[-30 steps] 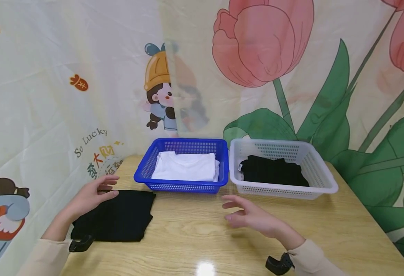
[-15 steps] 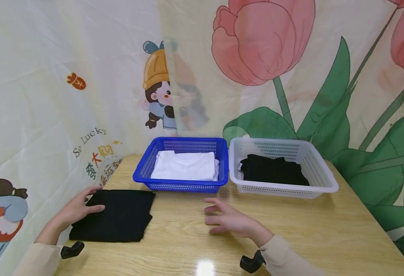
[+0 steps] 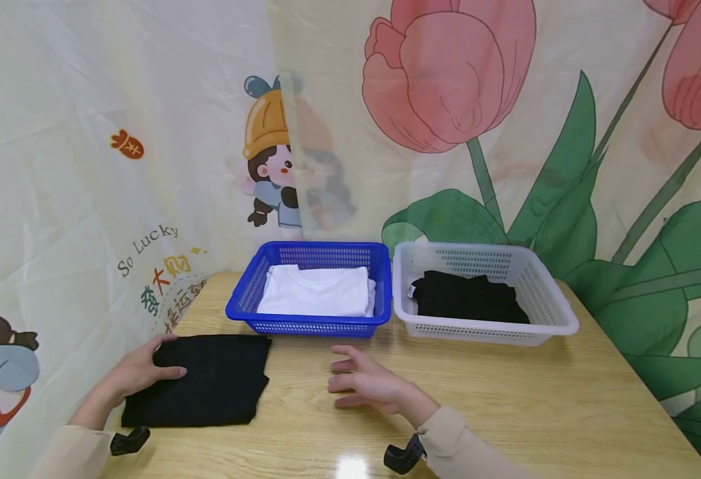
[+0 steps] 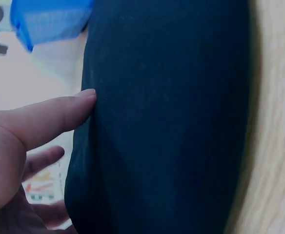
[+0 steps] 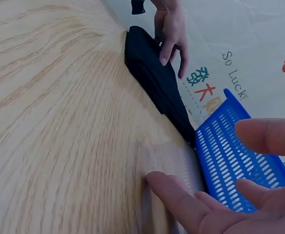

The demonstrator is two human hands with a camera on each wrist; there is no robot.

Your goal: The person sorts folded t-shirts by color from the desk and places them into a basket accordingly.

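Note:
A folded black garment [image 3: 207, 380] lies on the wooden table [image 3: 506, 392] at the front left. My left hand [image 3: 143, 370] rests at its left edge, thumb straight on top of the cloth [image 4: 172, 126] and fingers along the side. My right hand [image 3: 359, 384] hovers low over the bare wood to the right of the garment, fingers spread and relaxed, holding nothing. The right wrist view shows these fingers [image 5: 181, 202] just above the table, with the black garment [image 5: 157, 78] and my left hand [image 5: 171, 27] beyond them.
A blue basket [image 3: 308, 326] holding a folded white garment [image 3: 317, 293] stands behind the black one. Beside it on the right, a white basket [image 3: 488, 331] holds folded black cloth [image 3: 467, 299]. Printed curtains close off the back and left sides.
My right hand has moved left and nearer, toward the black garment. My left hand has slid from the garment's far corner down to its left edge.

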